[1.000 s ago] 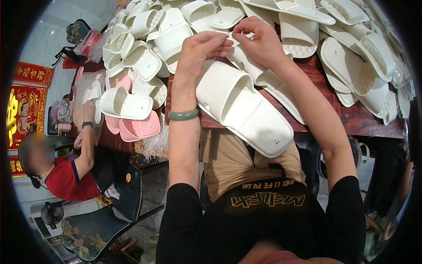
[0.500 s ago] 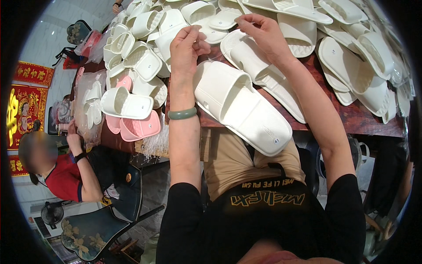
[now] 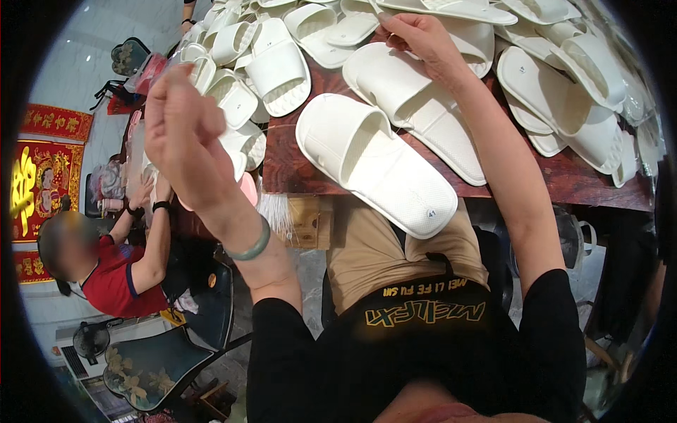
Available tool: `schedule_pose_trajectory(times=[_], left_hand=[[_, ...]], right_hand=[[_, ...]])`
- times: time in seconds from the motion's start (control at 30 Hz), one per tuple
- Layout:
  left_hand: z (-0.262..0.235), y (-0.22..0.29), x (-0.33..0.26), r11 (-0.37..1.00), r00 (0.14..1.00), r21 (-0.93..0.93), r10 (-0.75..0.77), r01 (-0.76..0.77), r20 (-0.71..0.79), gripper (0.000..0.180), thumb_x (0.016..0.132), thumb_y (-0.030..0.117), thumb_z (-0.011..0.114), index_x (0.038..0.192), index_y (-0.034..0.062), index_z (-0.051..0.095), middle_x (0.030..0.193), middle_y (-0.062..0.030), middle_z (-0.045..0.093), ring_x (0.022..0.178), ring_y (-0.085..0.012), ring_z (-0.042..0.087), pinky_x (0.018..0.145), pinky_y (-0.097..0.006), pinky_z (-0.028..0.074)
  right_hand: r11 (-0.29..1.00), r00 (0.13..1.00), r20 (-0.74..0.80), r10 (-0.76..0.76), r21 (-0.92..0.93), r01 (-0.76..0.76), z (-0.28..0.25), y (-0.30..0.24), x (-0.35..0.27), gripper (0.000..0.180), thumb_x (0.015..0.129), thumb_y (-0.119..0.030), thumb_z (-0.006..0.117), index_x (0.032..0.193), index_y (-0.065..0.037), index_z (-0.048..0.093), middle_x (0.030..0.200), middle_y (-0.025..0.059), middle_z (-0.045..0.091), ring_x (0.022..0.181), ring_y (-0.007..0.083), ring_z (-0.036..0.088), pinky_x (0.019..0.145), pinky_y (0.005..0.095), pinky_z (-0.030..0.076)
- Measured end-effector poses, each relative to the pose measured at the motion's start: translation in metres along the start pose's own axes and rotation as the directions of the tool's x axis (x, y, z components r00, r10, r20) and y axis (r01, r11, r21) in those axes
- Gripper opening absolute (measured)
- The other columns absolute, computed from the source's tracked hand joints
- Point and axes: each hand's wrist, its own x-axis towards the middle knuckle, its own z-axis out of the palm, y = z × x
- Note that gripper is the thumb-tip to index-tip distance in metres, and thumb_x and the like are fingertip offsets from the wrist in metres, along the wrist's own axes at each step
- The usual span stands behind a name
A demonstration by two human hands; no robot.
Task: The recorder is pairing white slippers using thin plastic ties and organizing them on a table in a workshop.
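Note:
A white slipper [image 3: 405, 190] lies at the table's near edge, its open end jutting over my lap. Beside it, to the right, is a second white slipper [image 3: 388, 81]. My right hand [image 3: 423, 42] hovers above that one with thumb and forefinger pinched together; anything between them is too small to make out. Raised over the slippers on the left, my left hand [image 3: 185, 123] is smeared by motion, its fingers partly curled. A green bangle [image 3: 252, 243] circles my left wrist.
White slippers [image 3: 278, 74] crowd the table's far side, with more white slippers [image 3: 564, 106] at right. White strings [image 3: 276, 215] hang by the dark red wooden table [image 3: 289, 158]. At left, a person in a red shirt [image 3: 116, 278] works beside a chair [image 3: 151, 366].
My left hand has swung left and toward me, away from my right hand. My right hand has risen slightly. The co-worker's hands have moved to the table, and the front slipper has shifted slightly left.

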Motion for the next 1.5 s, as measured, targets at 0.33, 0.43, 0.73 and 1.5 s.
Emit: schedule_pose_trajectory(times=[0.33,0.43,0.73,1.5], left_hand=[[0.091,-0.084,-0.053,0.128,0.422,0.632,-0.643,-0.764,0.639,0.018,0.075,0.012,0.059,0.091,0.0041,0.063,0.071,-0.0083,0.066,0.063,-0.025,0.066,0.05,-0.037,0.05],[0.1,-0.102,-0.061,-0.087,0.368,0.416,-0.653,-0.905,0.662,0.007,0.069,0.013,0.065,0.074,0.0107,0.069,0.068,0.0032,0.065,0.058,-0.0178,0.061,0.043,-0.031,0.041],[0.096,-0.077,-0.048,0.013,0.237,0.358,-0.728,-0.933,0.643,0.018,0.066,0.014,0.069,0.084,0.011,0.07,0.074,0.0007,0.064,0.066,-0.0186,0.06,0.049,-0.033,0.04],[-0.204,-0.086,0.132,-0.369,0.73,0.636,-0.442,-0.678,0.521,0.014,0.082,0.013,0.05,0.089,0.0076,0.06,0.071,-0.0165,0.062,0.071,-0.034,0.061,0.061,-0.045,0.047]], right_hand=[[0.999,0.998,-0.042,0.044,0.025,-0.043,0.013,-0.02,-0.01,0.023,0.086,-0.029,0.061,0.092,-0.007,0.064,0.077,-0.0052,0.057,0.07,0.0031,0.05,0.063,0.0163,0.038],[0.999,0.997,0.073,-0.008,0.041,0.005,0.005,-0.009,0.002,0.02,0.089,-0.023,0.058,0.093,-0.004,0.063,0.082,-0.0033,0.058,0.071,0.0041,0.05,0.067,0.0174,0.042],[0.998,0.996,0.054,0.07,0.002,-0.07,0.001,-0.014,-0.009,0.018,0.087,-0.03,0.06,0.087,-0.012,0.062,0.071,-0.0075,0.053,0.062,0.0004,0.048,0.052,0.0153,0.038],[0.907,0.985,0.165,0.046,-0.421,0.028,0.006,0.047,-0.006,0.031,0.08,-0.032,0.065,0.076,-0.001,0.067,0.066,0.0011,0.061,0.063,0.0074,0.05,0.062,0.0246,0.042]])
